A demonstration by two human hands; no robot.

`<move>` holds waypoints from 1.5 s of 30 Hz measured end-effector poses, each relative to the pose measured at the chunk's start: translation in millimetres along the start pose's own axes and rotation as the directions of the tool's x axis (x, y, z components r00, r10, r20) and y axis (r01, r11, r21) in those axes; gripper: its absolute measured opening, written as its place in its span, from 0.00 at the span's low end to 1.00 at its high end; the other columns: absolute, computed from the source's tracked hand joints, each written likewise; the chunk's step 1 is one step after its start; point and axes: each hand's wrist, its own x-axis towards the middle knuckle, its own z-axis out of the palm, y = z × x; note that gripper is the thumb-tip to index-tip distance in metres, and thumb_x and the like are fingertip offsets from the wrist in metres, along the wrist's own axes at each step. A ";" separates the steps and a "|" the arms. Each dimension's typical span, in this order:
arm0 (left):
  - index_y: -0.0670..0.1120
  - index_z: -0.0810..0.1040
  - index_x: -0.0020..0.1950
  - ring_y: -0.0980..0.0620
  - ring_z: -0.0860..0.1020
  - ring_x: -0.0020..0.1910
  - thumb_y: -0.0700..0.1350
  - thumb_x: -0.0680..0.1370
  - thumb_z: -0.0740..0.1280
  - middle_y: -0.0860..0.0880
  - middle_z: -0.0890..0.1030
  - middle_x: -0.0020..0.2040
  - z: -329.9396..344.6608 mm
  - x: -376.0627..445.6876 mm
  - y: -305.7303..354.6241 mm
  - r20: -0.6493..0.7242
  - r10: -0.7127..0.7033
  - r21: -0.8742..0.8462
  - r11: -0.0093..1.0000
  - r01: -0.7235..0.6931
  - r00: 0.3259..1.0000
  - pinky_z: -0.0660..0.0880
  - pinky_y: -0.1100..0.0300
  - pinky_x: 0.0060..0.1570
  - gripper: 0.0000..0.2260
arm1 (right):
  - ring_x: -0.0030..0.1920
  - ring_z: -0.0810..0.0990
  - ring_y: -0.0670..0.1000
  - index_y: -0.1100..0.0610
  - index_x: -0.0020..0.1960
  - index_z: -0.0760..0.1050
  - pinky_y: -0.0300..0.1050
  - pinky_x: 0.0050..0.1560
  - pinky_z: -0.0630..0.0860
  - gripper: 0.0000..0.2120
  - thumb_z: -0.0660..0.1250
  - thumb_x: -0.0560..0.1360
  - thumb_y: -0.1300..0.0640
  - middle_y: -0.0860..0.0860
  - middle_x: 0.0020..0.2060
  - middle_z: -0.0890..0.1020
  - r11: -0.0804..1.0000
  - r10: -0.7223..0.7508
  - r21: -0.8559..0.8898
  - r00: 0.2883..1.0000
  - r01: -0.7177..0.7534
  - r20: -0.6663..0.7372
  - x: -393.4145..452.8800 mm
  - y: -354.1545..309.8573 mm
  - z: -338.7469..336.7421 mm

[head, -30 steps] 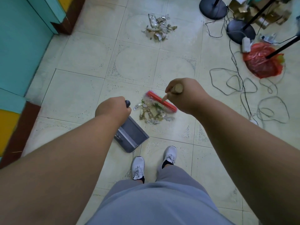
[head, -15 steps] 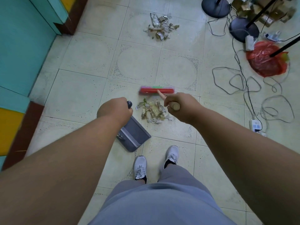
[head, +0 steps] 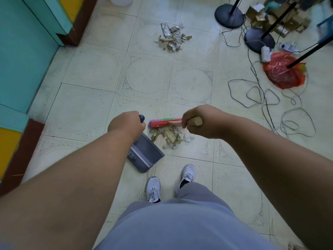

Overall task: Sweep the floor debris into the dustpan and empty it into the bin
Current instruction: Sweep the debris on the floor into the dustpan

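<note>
My left hand point(head: 126, 124) grips the dark handle of a grey dustpan point(head: 146, 154) that rests on the tiled floor just ahead of my shoes. My right hand point(head: 200, 121) grips the wooden handle of a broom whose red head point(head: 164, 122) sits on the floor just beyond a small pile of paper and foil scraps point(head: 169, 137). That pile lies right beside the dustpan's right edge. A second scrap pile point(head: 172, 37) lies farther away on the floor. No bin is clearly in view.
Loose cables point(head: 266, 100) sprawl across the floor at the right, near a red plastic bag point(head: 282, 73) and two black round stand bases point(head: 228, 15). Cardboard boxes point(head: 277, 17) sit at the far right. A teal and yellow cabinet point(head: 27, 51) lines the left side.
The broom head swung from the pile's right side to behind it, then drew back toward me against the pile. The dustpan stayed almost in place.
</note>
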 end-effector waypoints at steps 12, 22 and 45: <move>0.47 0.71 0.45 0.45 0.74 0.40 0.49 0.79 0.59 0.50 0.71 0.35 4.7 0.6 -1.0 0.023 0.027 -0.011 1.000 -0.026 0.999 0.66 0.59 0.34 0.07 | 0.43 0.80 0.52 0.52 0.47 0.81 0.46 0.43 0.79 0.07 0.65 0.75 0.55 0.49 0.41 0.83 0.969 0.225 0.182 0.911 -0.170 -0.345 3.6 8.3 5.7; 0.46 0.71 0.45 0.45 0.74 0.39 0.49 0.79 0.59 0.49 0.71 0.35 5.6 4.8 -3.5 0.011 0.043 -0.011 0.999 -0.043 0.999 0.66 0.59 0.33 0.07 | 0.42 0.83 0.52 0.53 0.43 0.83 0.43 0.38 0.78 0.08 0.65 0.75 0.59 0.44 0.34 0.81 0.821 0.433 0.519 0.852 -0.238 -0.294 12.2 -6.1 28.2; 0.47 0.72 0.46 0.44 0.75 0.41 0.49 0.79 0.60 0.49 0.71 0.35 11.0 -11.3 -2.7 -0.004 0.044 -0.021 0.999 -0.044 0.999 0.68 0.58 0.36 0.07 | 0.34 0.80 0.47 0.56 0.44 0.84 0.36 0.30 0.72 0.08 0.65 0.74 0.61 0.44 0.29 0.82 0.861 0.226 0.497 0.956 -0.106 -0.186 -11.9 -63.8 35.8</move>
